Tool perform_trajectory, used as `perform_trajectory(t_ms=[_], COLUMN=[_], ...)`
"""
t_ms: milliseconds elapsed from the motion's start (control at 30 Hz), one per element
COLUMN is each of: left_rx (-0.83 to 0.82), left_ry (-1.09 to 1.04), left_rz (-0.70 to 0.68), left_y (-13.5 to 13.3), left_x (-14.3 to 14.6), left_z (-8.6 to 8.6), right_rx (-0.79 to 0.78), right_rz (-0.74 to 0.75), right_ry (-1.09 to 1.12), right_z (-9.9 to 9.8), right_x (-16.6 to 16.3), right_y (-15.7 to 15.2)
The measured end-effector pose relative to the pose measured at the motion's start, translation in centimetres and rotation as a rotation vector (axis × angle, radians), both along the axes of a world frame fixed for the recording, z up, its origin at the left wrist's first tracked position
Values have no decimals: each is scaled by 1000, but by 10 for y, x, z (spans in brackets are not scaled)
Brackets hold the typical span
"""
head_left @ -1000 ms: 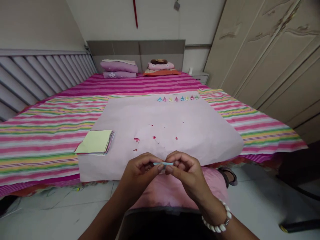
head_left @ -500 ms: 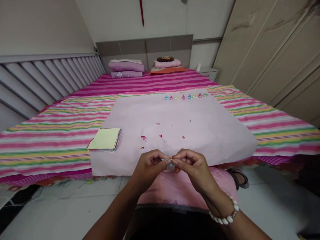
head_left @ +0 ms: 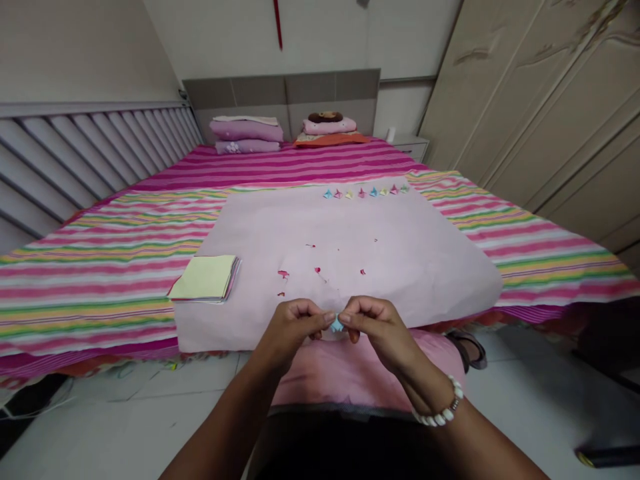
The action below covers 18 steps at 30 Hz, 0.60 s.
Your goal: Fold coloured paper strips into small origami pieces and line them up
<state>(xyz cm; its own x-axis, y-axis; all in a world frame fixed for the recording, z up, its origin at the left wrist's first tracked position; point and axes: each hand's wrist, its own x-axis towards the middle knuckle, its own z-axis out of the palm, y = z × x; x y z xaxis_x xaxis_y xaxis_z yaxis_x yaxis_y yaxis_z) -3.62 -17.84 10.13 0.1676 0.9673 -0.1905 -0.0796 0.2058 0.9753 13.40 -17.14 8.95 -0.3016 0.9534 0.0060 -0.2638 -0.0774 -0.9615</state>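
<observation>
L hand (head_left: pixel 299 327) + R hand (head_left: pixel 374 328) both pinch a small blue folded paper (head_left: pixel 337 325), thumbs & fingertips nearly meeting; other fingers curled. Paper sits btwn the hands, over the near edge of the pale sheet (head_left: pixel 430 267), pink cushion (head_left: pixel 320 383) below. Exact fold shape can't tell, fingers cover it.

Risks (my guess): uneven pull could tear or crease it wrong; a slip drops it on the cushion or tiled floor (head_left: pixel 200 417), since it's held right at the edge.

Room: mid-sheet has only tiny red bits (head_left: pixel 283 274) (scraps or marks, can't tell). Paper stack (head_left: pixel 204 277) near sheet's L edge, fwd of L hand; row of folded papers (head_left: pixel 362 193) at far edge, well apart from hands.
</observation>
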Motion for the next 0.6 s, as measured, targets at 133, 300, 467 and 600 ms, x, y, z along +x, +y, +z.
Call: perform_trajectory(t_ms=[133,300,467,600], left_rx=[-93,-193,-174,-138], left_ry=[-143,-194,-150,-102], left_rz=[15,94,161,158], left_y=[6,17,34,48], left_x=[1,6,8,3], left_z=[-8,-25,-42,-42], right_rx=[-111,-282,-298,-295], right_rz=[-4,-30,-87,-109], right_ry=[84,128,155,200], right_z=[-9,-26,-33,-32], right_x=[-5,-10,-16,-21], right_y=[4,19,39,56])
